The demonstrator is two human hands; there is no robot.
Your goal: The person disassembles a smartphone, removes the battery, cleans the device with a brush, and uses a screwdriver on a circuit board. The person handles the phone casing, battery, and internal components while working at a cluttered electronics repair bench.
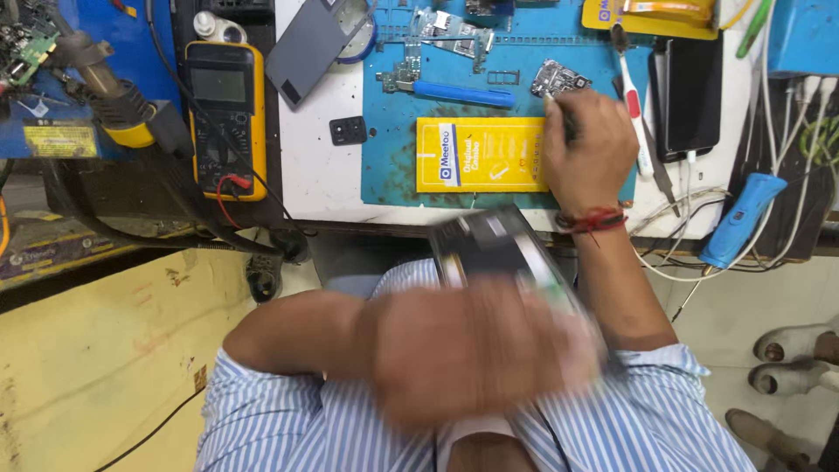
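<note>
Over the blue rubber work mat [393, 140], my right hand [587, 144] grips a thin dark tool [568, 122]; my blurred left hand [472, 350] clasps a dark flat phone [489, 240].

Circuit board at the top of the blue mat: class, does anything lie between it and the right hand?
Nothing visible. The right hand, holding a thin dark tool, sits just below the circuit board, with only bare blue mat between them.

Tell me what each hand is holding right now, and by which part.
Right hand: thin dark tool, gripped mid-shaft. Left hand: dark phone, apparently by its lower end; blurred.
</note>
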